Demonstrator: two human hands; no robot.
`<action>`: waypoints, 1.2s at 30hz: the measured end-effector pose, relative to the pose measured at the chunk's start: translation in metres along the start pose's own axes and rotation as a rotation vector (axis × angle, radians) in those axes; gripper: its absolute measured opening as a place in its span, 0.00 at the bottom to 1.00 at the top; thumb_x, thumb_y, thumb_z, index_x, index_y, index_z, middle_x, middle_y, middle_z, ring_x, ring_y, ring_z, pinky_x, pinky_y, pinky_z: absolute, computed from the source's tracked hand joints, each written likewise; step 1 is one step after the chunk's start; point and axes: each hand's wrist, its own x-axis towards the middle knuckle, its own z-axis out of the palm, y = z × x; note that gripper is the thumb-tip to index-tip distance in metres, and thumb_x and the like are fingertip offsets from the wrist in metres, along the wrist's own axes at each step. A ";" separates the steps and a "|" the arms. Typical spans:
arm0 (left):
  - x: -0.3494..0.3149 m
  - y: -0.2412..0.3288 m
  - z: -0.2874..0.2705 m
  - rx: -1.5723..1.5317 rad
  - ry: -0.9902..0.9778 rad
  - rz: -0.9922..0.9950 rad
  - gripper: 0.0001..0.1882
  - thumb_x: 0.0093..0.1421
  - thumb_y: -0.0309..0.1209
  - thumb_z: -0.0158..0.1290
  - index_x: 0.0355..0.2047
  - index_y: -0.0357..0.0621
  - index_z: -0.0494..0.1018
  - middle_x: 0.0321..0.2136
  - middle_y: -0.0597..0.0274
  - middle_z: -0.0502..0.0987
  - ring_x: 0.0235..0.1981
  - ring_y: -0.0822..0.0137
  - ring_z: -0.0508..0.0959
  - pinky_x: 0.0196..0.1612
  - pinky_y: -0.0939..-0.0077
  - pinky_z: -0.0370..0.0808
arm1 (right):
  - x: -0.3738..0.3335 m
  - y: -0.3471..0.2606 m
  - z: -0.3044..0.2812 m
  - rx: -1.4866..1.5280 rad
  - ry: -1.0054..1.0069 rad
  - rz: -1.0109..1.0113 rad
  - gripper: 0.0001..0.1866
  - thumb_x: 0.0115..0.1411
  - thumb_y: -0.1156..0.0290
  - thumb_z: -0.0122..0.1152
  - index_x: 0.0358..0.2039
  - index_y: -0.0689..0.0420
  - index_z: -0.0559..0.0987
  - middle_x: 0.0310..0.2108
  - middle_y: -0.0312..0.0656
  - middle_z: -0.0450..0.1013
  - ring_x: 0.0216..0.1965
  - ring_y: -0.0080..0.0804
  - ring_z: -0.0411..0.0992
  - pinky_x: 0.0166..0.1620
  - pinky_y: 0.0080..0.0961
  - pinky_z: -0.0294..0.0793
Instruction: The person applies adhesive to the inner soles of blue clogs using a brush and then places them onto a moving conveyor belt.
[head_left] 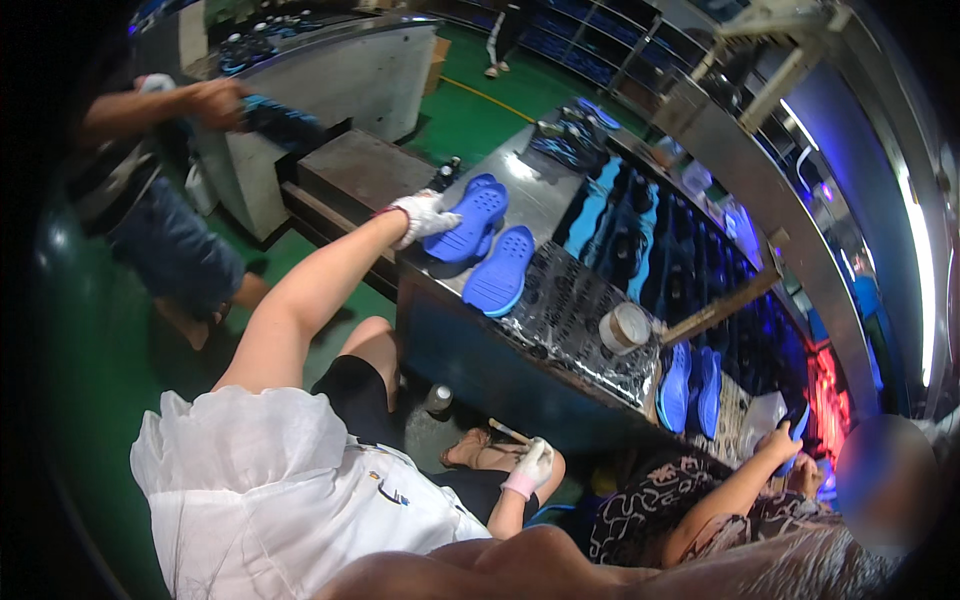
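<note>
A white-gloved left hand (422,218) rests against a stack of blue perforated shoe soles (482,205) on the metal bench (545,190), its grip unclear; the likewise gloved right hand (532,468) closes around one slim pale-handled brush (508,431), away from the soles. How much is finished cannot be told. At least two soles are stacked, one blue sole (503,270) lies beside them, and one round white tub (625,328) stands nearby.

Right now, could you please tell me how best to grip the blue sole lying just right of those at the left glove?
I'd pinch the blue sole across its middle by both long edges, coming down from above the bench's near edge: it lies holed face up, grooved end toward that edge, with other soles close on its left.
</note>
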 end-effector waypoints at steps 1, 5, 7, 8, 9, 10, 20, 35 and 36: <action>-0.011 -0.025 -0.002 -0.033 -0.023 -0.071 0.29 0.59 0.52 0.51 0.39 0.32 0.77 0.34 0.46 0.79 0.36 0.59 0.79 0.41 0.65 0.74 | -0.002 0.004 0.009 -0.082 -0.040 -0.021 0.10 0.63 0.69 0.52 0.35 0.64 0.76 0.33 0.42 0.74 0.33 0.27 0.72 0.40 0.23 0.71; -0.026 -0.027 -0.002 -0.377 -0.045 -0.260 0.29 0.59 0.49 0.54 0.48 0.34 0.68 0.38 0.55 0.76 0.33 0.65 0.78 0.34 0.72 0.76 | -0.020 -0.030 0.016 -0.014 -0.089 -0.028 0.10 0.64 0.68 0.50 0.36 0.62 0.74 0.24 0.39 0.73 0.20 0.21 0.68 0.23 0.16 0.66; -0.040 -0.011 0.004 -0.893 0.074 -0.271 0.24 0.61 0.48 0.53 0.43 0.36 0.70 0.35 0.60 0.75 0.30 0.71 0.75 0.31 0.76 0.74 | -0.006 -0.013 0.013 0.066 -0.084 -0.097 0.11 0.64 0.68 0.47 0.33 0.61 0.74 0.19 0.36 0.70 0.15 0.16 0.64 0.18 0.12 0.61; -0.048 -0.004 0.008 -1.150 0.131 -0.276 0.22 0.61 0.47 0.53 0.40 0.37 0.70 0.33 0.63 0.75 0.28 0.74 0.74 0.30 0.78 0.73 | -0.008 -0.011 0.009 0.103 -0.076 -0.070 0.11 0.65 0.67 0.47 0.34 0.61 0.74 0.20 0.36 0.71 0.15 0.16 0.63 0.18 0.11 0.61; -0.060 -0.002 0.012 -1.326 0.067 -0.179 0.16 0.61 0.42 0.54 0.38 0.40 0.70 0.32 0.66 0.75 0.29 0.76 0.73 0.30 0.79 0.73 | -0.024 -0.036 0.015 0.137 -0.072 -0.038 0.11 0.65 0.67 0.47 0.34 0.61 0.74 0.20 0.36 0.71 0.15 0.16 0.63 0.17 0.11 0.60; -0.071 0.005 0.015 -1.500 -0.011 -0.072 0.11 0.61 0.36 0.55 0.36 0.43 0.69 0.32 0.70 0.74 0.29 0.78 0.71 0.30 0.81 0.73 | -0.034 -0.055 0.018 0.173 -0.056 -0.010 0.11 0.65 0.67 0.47 0.35 0.61 0.74 0.21 0.37 0.71 0.15 0.16 0.63 0.16 0.10 0.60; -0.159 0.078 0.075 -1.239 0.583 0.103 0.04 0.55 0.18 0.55 0.30 0.35 0.73 0.25 0.64 0.76 0.26 0.77 0.75 0.30 0.82 0.74 | -0.082 -0.215 0.016 0.216 0.084 -0.508 0.08 0.62 0.77 0.48 0.41 0.64 0.72 0.32 0.43 0.73 0.24 0.22 0.72 0.27 0.14 0.71; -0.189 0.087 0.101 -0.975 0.653 0.268 0.16 0.50 0.24 0.62 0.37 0.38 0.68 0.30 0.56 0.78 0.29 0.66 0.78 0.35 0.71 0.75 | -0.094 -0.241 0.033 -0.040 0.008 -1.015 0.09 0.49 0.88 0.55 0.32 0.66 0.76 0.22 0.44 0.72 0.21 0.32 0.71 0.27 0.21 0.72; -0.190 0.087 0.104 -0.976 0.646 0.270 0.16 0.50 0.24 0.62 0.37 0.38 0.68 0.30 0.56 0.78 0.29 0.66 0.78 0.35 0.71 0.75 | -0.095 -0.239 0.035 0.009 -0.004 -1.007 0.08 0.51 0.88 0.52 0.31 0.67 0.75 0.23 0.45 0.73 0.22 0.28 0.73 0.27 0.18 0.74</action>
